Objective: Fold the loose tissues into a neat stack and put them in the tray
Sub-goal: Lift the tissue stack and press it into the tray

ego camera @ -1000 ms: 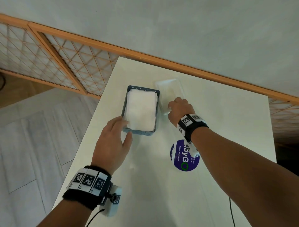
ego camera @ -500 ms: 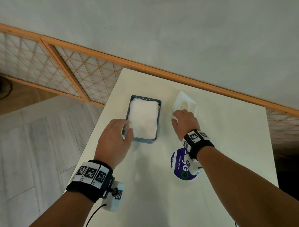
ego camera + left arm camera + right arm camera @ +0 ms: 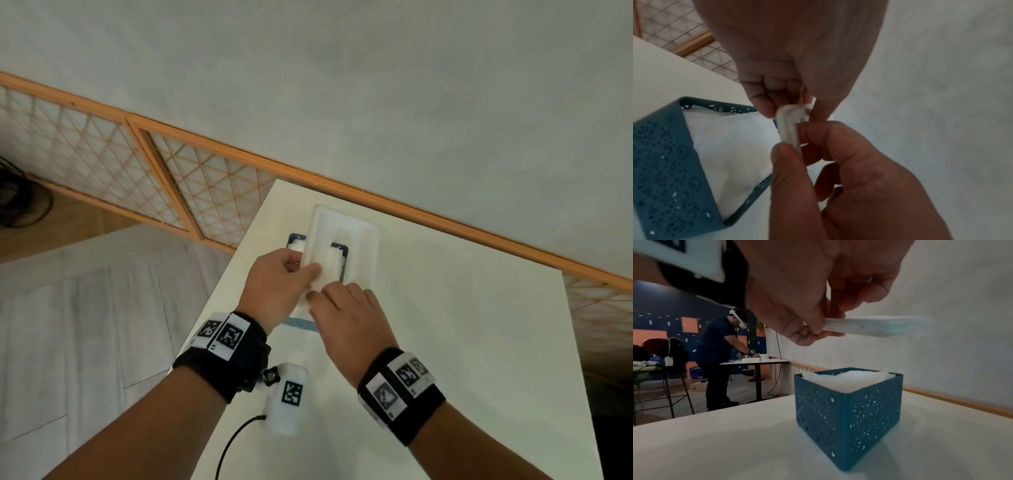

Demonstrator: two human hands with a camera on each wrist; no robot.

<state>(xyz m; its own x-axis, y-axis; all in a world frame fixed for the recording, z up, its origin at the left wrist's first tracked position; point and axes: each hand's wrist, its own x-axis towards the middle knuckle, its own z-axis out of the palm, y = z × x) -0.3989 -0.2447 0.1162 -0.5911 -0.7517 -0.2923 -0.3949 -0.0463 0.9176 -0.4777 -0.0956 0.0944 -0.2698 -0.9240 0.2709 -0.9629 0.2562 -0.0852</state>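
Both the left hand point(image 3: 277, 287) and right hand point(image 3: 346, 318) pinch the near edge of a stiff, light white slotted plastic lid point(image 3: 342, 246), held above the blue perforated tray point(image 3: 849, 415) of soft folded white tissues point(image 3: 846, 379) on the white bench point(image 3: 445, 342)

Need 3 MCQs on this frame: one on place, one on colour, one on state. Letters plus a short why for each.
1. Where is the white lid?
A. flat on the table
B. held in the air over the tray
C. on the floor

2. What colour is the tray?
A. blue
B. red
C. yellow

3. What state is the tray in?
A. empty
B. tipped over
C. filled with white tissues

Answers:
1 B: the right wrist view shows the lid clear above the tray, with the left hand and right hand both pinching its near end.
2 A: its perforated walls are blue.
3 C: it stands upright on the table with tissues up to the rim.
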